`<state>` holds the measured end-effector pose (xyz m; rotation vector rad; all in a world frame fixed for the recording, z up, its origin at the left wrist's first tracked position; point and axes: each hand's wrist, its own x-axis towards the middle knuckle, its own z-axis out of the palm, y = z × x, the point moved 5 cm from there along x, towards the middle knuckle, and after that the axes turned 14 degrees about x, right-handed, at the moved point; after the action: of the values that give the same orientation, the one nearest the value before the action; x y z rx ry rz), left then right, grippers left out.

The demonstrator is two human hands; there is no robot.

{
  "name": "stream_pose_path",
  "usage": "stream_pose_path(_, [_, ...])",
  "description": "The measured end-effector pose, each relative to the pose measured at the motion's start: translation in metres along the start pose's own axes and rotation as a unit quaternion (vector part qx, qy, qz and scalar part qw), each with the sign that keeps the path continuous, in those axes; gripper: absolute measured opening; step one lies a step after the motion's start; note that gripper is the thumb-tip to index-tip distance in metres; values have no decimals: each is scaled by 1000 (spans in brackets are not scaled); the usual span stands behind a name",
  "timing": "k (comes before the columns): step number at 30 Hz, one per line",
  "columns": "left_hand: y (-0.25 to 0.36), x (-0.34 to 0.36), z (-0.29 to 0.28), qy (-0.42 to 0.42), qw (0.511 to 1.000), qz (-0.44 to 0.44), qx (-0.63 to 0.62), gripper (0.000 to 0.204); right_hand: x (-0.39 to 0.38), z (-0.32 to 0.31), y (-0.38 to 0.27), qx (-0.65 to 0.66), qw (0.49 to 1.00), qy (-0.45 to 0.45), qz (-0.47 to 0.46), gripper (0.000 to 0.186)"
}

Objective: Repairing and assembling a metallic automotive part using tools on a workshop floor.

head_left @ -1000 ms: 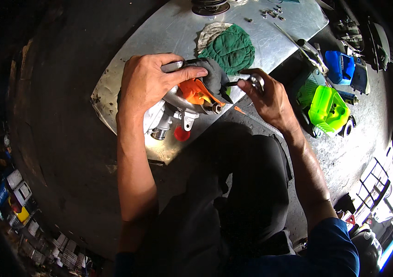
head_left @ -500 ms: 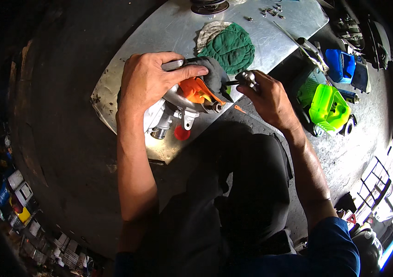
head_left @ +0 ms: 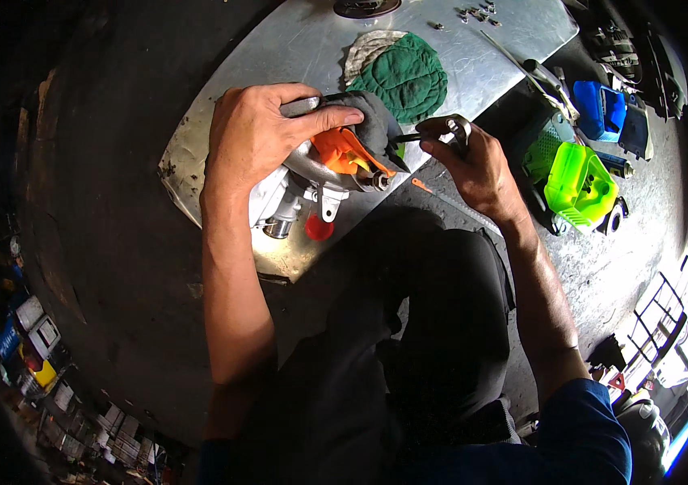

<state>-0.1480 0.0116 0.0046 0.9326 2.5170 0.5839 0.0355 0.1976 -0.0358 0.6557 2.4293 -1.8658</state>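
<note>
My left hand (head_left: 259,133) is closed round a silver cast-metal machine part (head_left: 311,171), with its thumb pressing on a dark grey cloth (head_left: 370,113). Bright orange material (head_left: 337,152) shows beneath the cloth, with a bit of yellow beside it. In my closed right hand (head_left: 473,166) is a hand tool (head_left: 460,133) with a shiny metal head and a thin dark shaft. Its shaft points left toward the cloth's edge. My fingers cover much of the tool, and I cannot make out its tip. A nut or bolt end (head_left: 379,182) sticks out from the part's near right side.
Under the part is a metal sheet (head_left: 279,48) bearing a folded green cloth (head_left: 404,77), several small fasteners (head_left: 481,12) and a red cap (head_left: 319,228). On the floor to the right stand a lime-green plastic container (head_left: 574,190) and a blue one (head_left: 600,111). A long blade (head_left: 449,202) lies by the sheet's edge.
My right hand has shifted slightly right, and the tool's metal head has turned more upright. My left hand holds the part in nearly the same place.
</note>
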Motion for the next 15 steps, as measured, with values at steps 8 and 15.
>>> stream_pose_path(8, [-7,-2,0,-1,999,-22,26,51,-5,-15,9,26,994,93,-44,24])
stream_pose_path(15, [-6,2,1,-1,998,-33,45,49,-15,-7,74,305,936,85,152,31])
